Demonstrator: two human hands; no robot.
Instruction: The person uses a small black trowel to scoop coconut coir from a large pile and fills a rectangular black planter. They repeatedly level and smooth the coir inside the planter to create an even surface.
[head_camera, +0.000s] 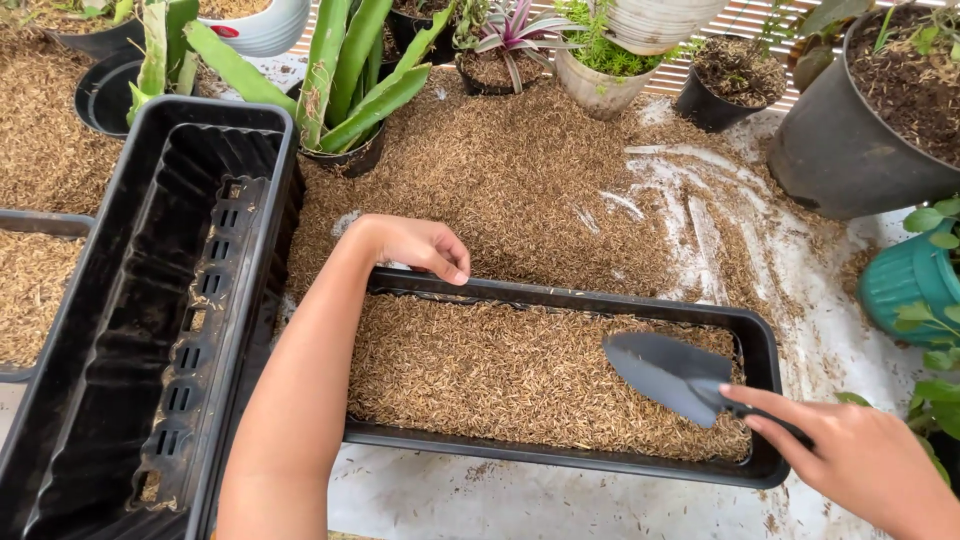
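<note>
The black trowel (665, 375) is gripped by its handle in the right hand (860, 455), its blade hovering over the right end of a long black planter tray (560, 455) filled with brown rice husks (500, 370). The left hand (420, 245) curls loosely over the tray's far rim, fingers bent, gripping the edge. An empty black planter box (130, 300) stands just left of the tray, potted plants (350, 70) behind.

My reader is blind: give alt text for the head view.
A right hand holds a dark trowel over a black tray of rice husks, while the left hand grips its far rim. An empty black planter lies left; potted plants stand behind.
</note>
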